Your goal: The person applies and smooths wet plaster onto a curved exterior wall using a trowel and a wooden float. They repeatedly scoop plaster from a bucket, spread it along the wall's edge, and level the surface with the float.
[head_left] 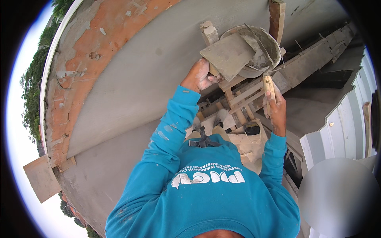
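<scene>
My left hand [203, 76] is closed round the short wooden handle of a square, mortar-smeared plastering float [229, 54]. The float's flat board is tilted and overlaps the left part of a round mortar bucket [276, 47]. At the bucket's near rim, my right hand [276, 108] grips the wooden handle of a trowel [270, 88]. The trowel's blade reaches up into the bucket, where grey mortar clings to the inside; its exact outline is hard to make out against the mortar.
A curved, grey-plastered wall [131, 75] rises at left, with a bare orange band [87, 51] along its edge. Wooden scaffold pieces [248, 97] lie below my hands, near a small black object [252, 128]. Upright timber [276, 20] stands behind the bucket. White corrugated sheets [341, 123] are at right.
</scene>
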The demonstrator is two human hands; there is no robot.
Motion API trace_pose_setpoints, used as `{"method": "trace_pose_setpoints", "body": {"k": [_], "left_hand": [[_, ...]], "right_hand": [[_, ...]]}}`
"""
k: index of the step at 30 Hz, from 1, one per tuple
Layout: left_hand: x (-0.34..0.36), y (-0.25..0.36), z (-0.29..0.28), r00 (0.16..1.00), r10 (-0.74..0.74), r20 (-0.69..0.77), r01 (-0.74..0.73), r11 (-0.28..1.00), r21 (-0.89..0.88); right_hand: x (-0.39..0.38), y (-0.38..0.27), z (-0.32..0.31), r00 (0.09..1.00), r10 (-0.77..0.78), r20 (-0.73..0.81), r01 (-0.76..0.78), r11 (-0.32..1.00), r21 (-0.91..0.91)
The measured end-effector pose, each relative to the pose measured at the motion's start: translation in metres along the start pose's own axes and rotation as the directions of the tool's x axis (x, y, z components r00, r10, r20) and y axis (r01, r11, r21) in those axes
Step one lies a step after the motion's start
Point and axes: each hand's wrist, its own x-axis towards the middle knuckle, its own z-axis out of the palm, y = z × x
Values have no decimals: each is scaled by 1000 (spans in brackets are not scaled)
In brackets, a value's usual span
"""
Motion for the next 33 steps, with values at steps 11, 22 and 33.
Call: {"method": "trace_pose_setpoints", "body": {"k": [11,22,33], "left_hand": [[43,3,22,999,28,37,-31,995,91],[-33,-39,-31,972,122,203,-142,986,92],[-105,-69,-97,915,320,247,-245,925,-289]], "right_hand": [[-18,-41,-3,997,50,62,-58,990,127],[25,-69,11,988,-88,124,81,995,59],[13,-77,19,771,-629,-98,384,582,-717]]}}
